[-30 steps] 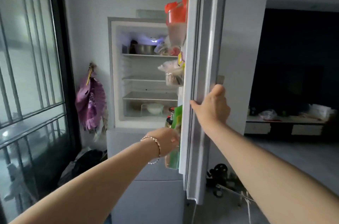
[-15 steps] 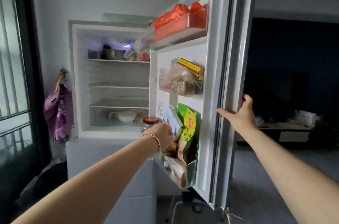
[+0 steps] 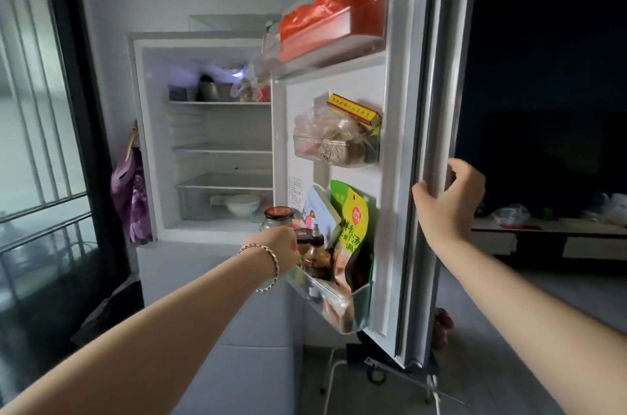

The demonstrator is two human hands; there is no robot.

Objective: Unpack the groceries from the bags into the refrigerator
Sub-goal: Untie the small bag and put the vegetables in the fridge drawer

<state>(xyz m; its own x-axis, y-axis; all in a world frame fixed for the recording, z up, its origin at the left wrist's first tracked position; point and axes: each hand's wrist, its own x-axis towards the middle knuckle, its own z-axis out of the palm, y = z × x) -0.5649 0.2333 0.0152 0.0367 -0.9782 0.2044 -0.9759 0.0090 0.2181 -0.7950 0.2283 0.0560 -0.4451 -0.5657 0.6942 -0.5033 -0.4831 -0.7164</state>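
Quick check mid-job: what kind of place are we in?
Probably a home: an open, stocked household refrigerator, a barred window beside it, and a low cabinet in the room beyond.

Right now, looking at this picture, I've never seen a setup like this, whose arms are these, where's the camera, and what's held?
There is no machine: these are a person's bare arms, filmed by a camera worn on the head, looking forward and down. The right hand grips the edge of the open refrigerator door. The left hand reaches into the lowest door bin, near a red-lidded glass jar and a green pouch; its grip is hidden, so I cannot tell whether it holds anything. The top bin holds red plastic bags.
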